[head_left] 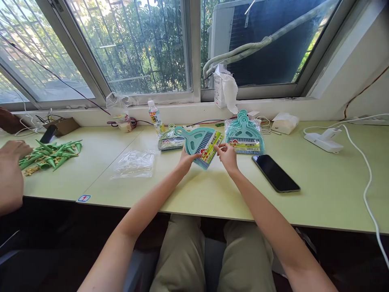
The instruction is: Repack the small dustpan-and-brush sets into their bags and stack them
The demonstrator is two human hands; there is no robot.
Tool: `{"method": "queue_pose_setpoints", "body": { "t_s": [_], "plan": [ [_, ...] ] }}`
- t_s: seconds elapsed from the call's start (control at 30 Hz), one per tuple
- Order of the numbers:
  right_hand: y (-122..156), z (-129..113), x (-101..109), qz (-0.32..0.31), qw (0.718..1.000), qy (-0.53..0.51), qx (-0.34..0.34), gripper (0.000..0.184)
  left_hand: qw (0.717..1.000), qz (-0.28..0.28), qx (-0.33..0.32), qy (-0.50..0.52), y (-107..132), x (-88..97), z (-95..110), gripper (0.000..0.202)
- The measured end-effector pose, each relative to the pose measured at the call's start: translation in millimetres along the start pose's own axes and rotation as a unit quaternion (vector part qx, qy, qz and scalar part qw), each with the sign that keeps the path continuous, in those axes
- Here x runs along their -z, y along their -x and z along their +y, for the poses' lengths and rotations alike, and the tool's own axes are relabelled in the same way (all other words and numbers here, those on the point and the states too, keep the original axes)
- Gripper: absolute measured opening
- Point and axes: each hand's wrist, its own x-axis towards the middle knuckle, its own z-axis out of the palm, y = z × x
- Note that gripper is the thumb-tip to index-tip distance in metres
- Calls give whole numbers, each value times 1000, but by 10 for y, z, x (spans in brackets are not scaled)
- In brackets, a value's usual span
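Tilted over the table is a teal dustpan-and-brush set with dark bristles and a yellow-green label across it. My left hand grips it from below, thumb lying on its front. At the label's right end, the fingers of my right hand are pinched together on the edge. More teal sets in clear wrapping lie stacked just behind my right hand. Partly hidden behind the held set is another wrapped dustpan-and-brush set.
A black phone lies right of my right arm. Clear plastic bags are on the left, near a drink bottle. Another person's hand is beside green cone-shaped pieces. A white power strip and cable occupy the right.
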Motion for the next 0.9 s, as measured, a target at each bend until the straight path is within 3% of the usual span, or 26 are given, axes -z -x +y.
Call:
{"method": "queue_pose_setpoints", "body": {
  "t_s": [0.07, 0.13, 0.27, 0.33, 0.57, 0.67, 0.73, 0.77, 0.83, 0.9],
  "plan": [
    [-11, 11, 1, 21, 999, -4, -26, 44, 1000, 2, 3, 5, -7, 11, 25, 93],
    [-23, 14, -3, -1, 996, -59, -70, 47, 1000, 0, 0, 9, -8, 14, 49, 93],
    [-26, -18, -25, -149, 958, -199, -140, 31, 1000, -18, -12, 16, 10, 7, 79, 95],
    [-24, -27, -38, -175, 947, -222, -154, 24, 999, -32, -3, 13, 22, 4, 89, 95],
    [-51, 27, -22, -142, 944, -251, -161, 30, 990, -128, 8, -62, 11, 35, 203, 79],
    [-48, 24, -2, -133, 943, -272, -141, 32, 978, -88, 14, -189, 37, 185, 335, 64],
    [-39, 10, 6, -129, 943, -276, -135, 32, 940, 4, -26, -339, 116, 379, 453, 60],
    [-34, 0, 8, -129, 943, -275, -134, 32, 898, 55, -52, -433, 177, 503, 517, 61],
    [-24, -18, 8, -129, 944, -273, -135, 31, 773, 147, -68, -613, 332, 789, 650, 66],
    [-16, -29, 2, -129, 943, -274, -136, 31, 655, 177, -6, -734, 504, 1091, 778, 67]
  ]
}}
